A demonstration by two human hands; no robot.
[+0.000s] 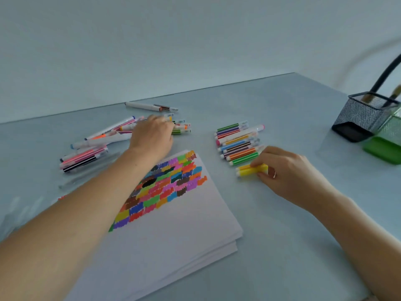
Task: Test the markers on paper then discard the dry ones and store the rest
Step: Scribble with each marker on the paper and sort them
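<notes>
At the far right of my pale desk (282, 246) stands a black mesh holder (360, 118), tilted in my view, touching a green mesh container (388, 146) just beside it.

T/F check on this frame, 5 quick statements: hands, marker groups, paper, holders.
1. The right hand has its grip on two yellow markers. True.
2. The left hand rests on the paper. False: it reaches into the loose marker pile beyond the paper stack.
3. The top sheet is blank. False: it carries rows of coloured test swatches.
4. A neat marker row lies right of the paper. True.
5. The black mesh holder is full of markers. False: only a couple of items stand in it.
</notes>
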